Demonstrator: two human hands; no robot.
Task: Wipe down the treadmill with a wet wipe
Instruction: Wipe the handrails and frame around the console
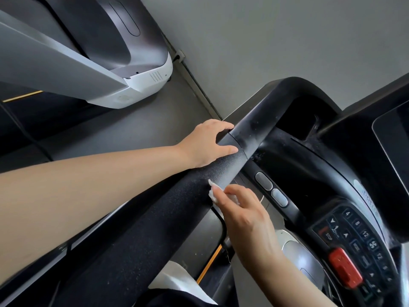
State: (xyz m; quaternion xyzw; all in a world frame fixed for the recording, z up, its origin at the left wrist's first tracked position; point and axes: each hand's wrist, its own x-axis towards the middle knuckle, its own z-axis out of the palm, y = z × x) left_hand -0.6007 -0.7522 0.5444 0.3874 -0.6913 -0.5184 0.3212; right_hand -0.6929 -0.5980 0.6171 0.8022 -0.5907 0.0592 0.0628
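Nearest the camera, the textured black foam handrail (141, 229) of the treadmill runs from the lower left up toward the far right, speckled with pale dust. The right hand (245, 220) pinches a small crumpled white wet wipe (213, 192) between curled fingertips and holds it against the rail's right edge, so the wiping of the handrail appears to be the step in hand. Farther along, the left hand (208, 144) rests on the rail with fingers relaxed and spread, gripping nothing, seemingly to steady it at the joint with the smooth black plastic arm (265, 116). To the right lies the dark console with a red stop button (345, 268). The next move likely calls for sliding the wipe farther up the rail with firm contact.
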